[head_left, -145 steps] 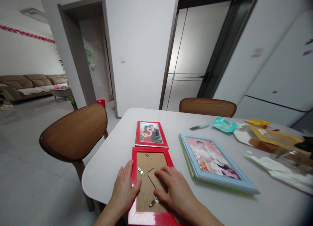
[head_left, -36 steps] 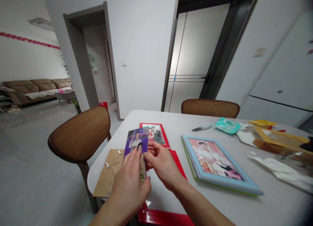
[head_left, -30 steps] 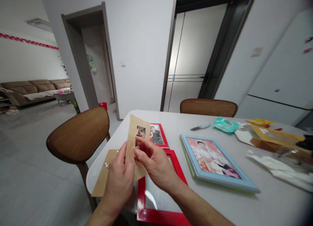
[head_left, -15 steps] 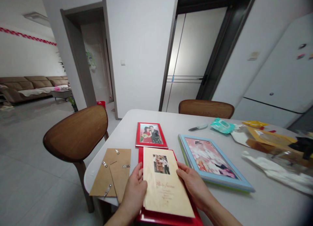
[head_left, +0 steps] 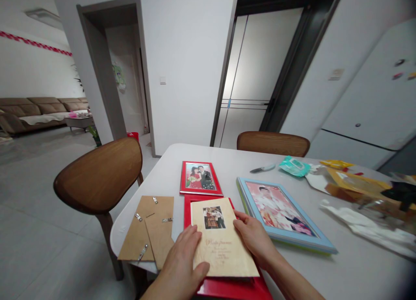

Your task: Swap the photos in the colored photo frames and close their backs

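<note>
A cream paper insert sheet (head_left: 225, 263) with a small printed photo and reddish lettering lies tilted over a red picture frame (head_left: 187, 211). My right hand (head_left: 255, 239) grips the sheet's right edge, thumb on top, fingers partly hidden beneath it. My left hand (head_left: 183, 261) rests at the sheet's left edge, its fingers stretched forward and the thumb apart over the paper. Left of it are brown backing boards (head_left: 157, 230) with metal clips. Beyond the sheet is a second red frame (head_left: 200, 179) holding a couple's photo.
To the right lies a stack of frames with a light blue frame (head_left: 289, 215) on top. Farther back are a knife (head_left: 262, 168) and a teal wipes packet (head_left: 294, 166). Packaging (head_left: 360, 183) and white tissue (head_left: 367, 226) spread at the right. Wooden chairs (head_left: 100, 174) stand by the white table (head_left: 224, 155).
My left hand has loosened from the sheet's left edge and shifted onto it, thumb spread. The sheet has turned slightly over the red frame. My right hand keeps its hold.
</note>
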`<act>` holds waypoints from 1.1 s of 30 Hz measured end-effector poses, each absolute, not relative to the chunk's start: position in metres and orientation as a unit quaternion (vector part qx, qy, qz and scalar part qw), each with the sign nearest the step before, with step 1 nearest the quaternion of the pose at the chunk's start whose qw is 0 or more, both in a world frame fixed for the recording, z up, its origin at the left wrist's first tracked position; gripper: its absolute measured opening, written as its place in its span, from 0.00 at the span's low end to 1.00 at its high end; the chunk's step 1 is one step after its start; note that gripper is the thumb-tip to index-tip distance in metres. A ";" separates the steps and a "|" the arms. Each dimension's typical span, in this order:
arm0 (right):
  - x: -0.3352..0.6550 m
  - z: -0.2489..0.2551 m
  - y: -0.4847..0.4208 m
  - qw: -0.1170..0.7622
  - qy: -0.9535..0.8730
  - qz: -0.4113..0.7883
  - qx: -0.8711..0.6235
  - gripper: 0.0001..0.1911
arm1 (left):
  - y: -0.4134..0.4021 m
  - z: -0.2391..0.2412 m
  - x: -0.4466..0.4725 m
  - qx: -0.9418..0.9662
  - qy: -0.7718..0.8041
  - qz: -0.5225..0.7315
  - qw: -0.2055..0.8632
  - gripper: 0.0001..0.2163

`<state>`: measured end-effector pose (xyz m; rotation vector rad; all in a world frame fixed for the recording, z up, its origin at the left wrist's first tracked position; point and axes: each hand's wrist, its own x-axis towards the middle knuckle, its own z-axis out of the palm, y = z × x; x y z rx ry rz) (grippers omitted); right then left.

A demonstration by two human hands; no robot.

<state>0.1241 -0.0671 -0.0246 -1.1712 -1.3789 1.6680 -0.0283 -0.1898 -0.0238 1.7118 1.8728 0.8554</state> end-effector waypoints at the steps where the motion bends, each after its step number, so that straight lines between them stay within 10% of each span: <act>1: 0.124 -0.026 -0.066 0.337 -0.529 0.636 -0.450 0.22 | -0.190 -0.025 -0.029 0.625 0.678 0.311 0.229 0.26; 15: 0.122 -0.043 -0.056 0.333 -0.586 0.537 -0.508 0.25 | -0.188 -0.022 -0.030 0.658 0.686 0.216 0.224 0.31; 24: 0.123 -0.026 -0.059 0.199 -0.815 0.177 -0.515 0.13 | -0.187 -0.023 -0.030 0.673 0.685 0.197 0.198 0.25; 33: 0.120 -0.033 -0.063 0.119 -0.846 0.073 -0.514 0.09 | -0.185 -0.013 -0.025 0.693 0.675 0.174 0.181 0.14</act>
